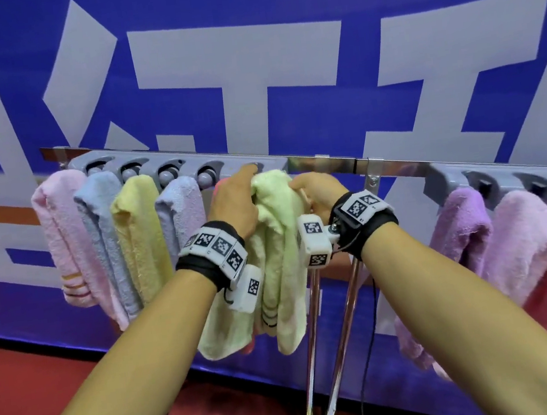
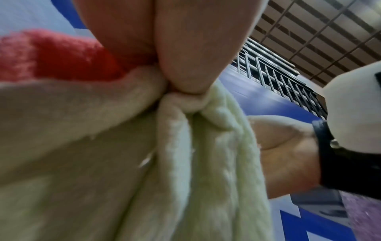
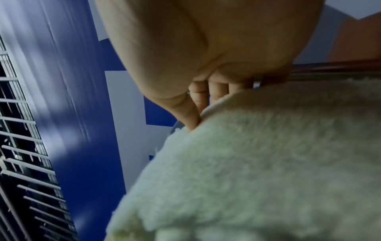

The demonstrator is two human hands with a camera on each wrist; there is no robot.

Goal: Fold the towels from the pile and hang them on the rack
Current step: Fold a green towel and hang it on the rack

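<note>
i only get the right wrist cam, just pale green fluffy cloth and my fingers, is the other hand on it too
Observer: Yes. The left hand grips the pale green terry towel at its bunched top, opposite the right hand.
Operator: how full is that rack section
Observer: Four folded towels already hang to the left: a pink one, a light blue one, a yellow one and a lavender one.
Operator: anything between those and mine
Observer: A red fluffy towel sits right beside the left hand; only the left wrist view shows it well.
Operator: where exactly is my towel's top
Observer: At the right end of the grey plastic clip rack, level with its last holder.
</note>
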